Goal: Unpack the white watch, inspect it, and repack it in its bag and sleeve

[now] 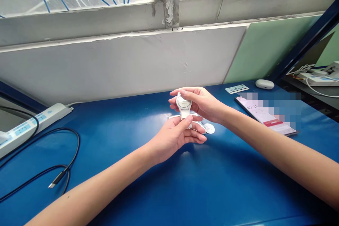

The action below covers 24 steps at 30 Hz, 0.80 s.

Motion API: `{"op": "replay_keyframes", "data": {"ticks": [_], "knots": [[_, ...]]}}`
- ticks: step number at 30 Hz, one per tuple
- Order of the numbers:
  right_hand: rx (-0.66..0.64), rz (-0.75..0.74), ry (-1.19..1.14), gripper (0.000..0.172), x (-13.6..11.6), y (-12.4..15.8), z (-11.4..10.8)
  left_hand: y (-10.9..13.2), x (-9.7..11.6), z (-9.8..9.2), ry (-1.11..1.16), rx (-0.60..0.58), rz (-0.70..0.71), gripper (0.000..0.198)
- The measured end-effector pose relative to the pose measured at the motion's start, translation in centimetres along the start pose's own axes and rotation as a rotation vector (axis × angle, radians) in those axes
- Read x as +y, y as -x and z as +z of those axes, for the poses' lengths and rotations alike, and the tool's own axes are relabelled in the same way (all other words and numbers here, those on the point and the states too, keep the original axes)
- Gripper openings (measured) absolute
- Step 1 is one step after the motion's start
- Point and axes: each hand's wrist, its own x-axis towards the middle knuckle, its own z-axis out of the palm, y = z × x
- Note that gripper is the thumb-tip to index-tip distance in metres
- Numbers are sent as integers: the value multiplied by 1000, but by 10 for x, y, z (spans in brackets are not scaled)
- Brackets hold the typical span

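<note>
White watch (183, 102) in both left grip (172, 137) and right grip (205, 101), closed white case (265, 84), contents hidden, near phone (272, 123)

The watch (183, 102) has a smooth, pale face and casing, and its strap (186, 114) looks like plain rubbery plastic. A round disc (210, 128) beside it looks smooth and pale (foil, paper or plastic, one cannot tell). The blue tabletop (113, 123) is glossy, throwing back soft patches of light. The power strip (37, 123) is smooth white plastic; the cable (78, 144) has a black plastic-looking jacket and a shiny metal plug tip (52, 185). The rounded case (265, 84) is smooth white plastic, the phone screen (261, 113) sleek and glassy. The white wall panel (119, 63) looks matt and lightly scuffed; paint flakes roughly from the window post (169, 0).
</note>
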Motion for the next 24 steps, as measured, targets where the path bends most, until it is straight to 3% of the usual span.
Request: {"op": "replay_keyframes", "data": {"ticks": [4,8,18,24], "knots": [[-130,94,-83,39,-1,3,4,2,-2,1,-39,-48,-23,35],[-205,80,-133,38,-3,4,6,1,-5,-1,-77,-43,-59,39],[-215,134,-289,44,-3,2,5,-1,-6,-1,-25,2,-25,39],[-233,130,-299,39,6,1,5,3,-8,5,-13,51,-38,37]]}}
